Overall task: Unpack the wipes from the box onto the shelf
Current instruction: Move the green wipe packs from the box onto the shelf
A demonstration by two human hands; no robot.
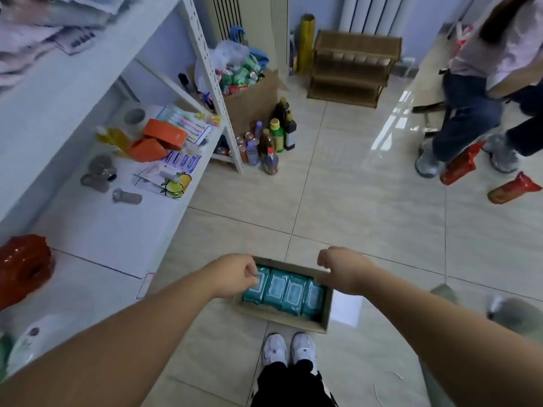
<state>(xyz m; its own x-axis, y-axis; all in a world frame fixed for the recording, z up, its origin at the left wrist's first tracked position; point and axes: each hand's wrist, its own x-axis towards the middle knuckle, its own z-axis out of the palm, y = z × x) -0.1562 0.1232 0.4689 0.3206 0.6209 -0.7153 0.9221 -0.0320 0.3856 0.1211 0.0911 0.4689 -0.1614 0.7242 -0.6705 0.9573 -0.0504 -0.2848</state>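
Wipes packs (286, 290): four teal, side by side in the cardboard box (326, 314) on the floor.
Left hand (235, 274): pinches the leftmost pack (255, 294), probably to lift it.
Right hand (342, 268): curled at the box rim, likely steadying it; grip unclear.
Shelf (97, 230): beside the box.

A small shop stockroom: white shelving (202, 54) of toiletries, bottles (276, 136) on floor.

The box (326, 309) is set on the floor just before the shoes (289, 349), with the shelf (97, 227) to its left. Four packs of wipes (286, 292) are lined side by side in it (the leftmost is pinched by the left hand (235, 274)). The right hand (342, 267) is held over the box's far right corner. Bottles (274, 139) are grouped on the floor beyond the shelf's far end.
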